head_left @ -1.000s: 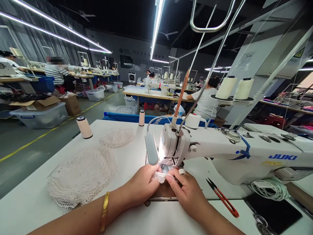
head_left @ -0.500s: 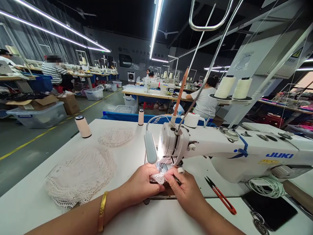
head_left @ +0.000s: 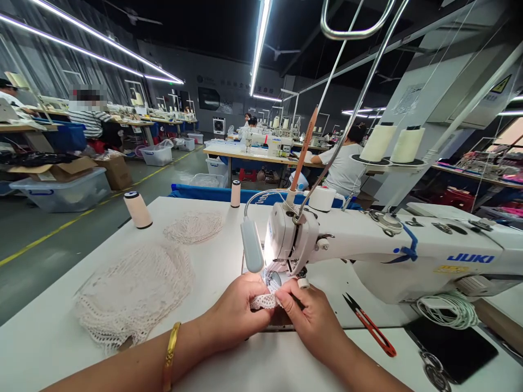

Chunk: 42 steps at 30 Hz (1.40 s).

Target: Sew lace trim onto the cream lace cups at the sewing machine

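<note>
A short piece of white lace trim (head_left: 265,301) is stretched between my two hands, just in front of the needle area of a white sewing machine (head_left: 286,239). My left hand (head_left: 237,305) pinches its left end, thumb on top and fingers curled beneath. My right hand (head_left: 308,313) grips the other end between thumb and forefinger, close to the presser foot, which is mostly hidden. The machine's lamp (head_left: 252,245) lights the spot. To the left lie a large pile of lace pieces (head_left: 134,288) and a smaller lace pile (head_left: 194,227).
Red-handled thread snips (head_left: 370,324) lie right of my right hand, near a black flat object (head_left: 453,348) and a coiled pale cable (head_left: 446,312). Thread cones (head_left: 138,210) stand at the table's far left. Co-workers sit at other machines beyond.
The lace between my hands has shifted slightly and now lies as a flatter, wider strip. Both hands stay in nearly the same place, and the view has tilted a little.
</note>
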Available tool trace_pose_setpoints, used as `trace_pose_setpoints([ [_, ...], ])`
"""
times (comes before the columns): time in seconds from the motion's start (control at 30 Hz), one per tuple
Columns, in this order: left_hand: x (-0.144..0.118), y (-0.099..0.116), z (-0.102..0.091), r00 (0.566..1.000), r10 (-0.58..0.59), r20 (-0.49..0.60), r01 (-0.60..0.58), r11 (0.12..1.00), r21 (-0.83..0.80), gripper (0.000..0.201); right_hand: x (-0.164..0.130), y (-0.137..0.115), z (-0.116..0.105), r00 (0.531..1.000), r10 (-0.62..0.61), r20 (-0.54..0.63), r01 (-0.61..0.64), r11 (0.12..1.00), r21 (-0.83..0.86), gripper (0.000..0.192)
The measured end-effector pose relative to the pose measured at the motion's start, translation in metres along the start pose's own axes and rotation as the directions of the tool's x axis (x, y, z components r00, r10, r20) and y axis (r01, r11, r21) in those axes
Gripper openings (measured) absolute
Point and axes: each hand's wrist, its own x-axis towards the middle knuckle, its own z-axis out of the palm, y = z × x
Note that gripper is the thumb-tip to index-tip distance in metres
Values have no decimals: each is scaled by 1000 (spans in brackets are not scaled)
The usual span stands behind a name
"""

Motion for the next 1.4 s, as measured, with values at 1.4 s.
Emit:
trace_pose_setpoints([
  [1.4, -19, -30, 10, 906, 422, -14, -373, 816, 442, 25, -1, 13, -16, 904, -228, 363, 356, 872, -337, 37],
])
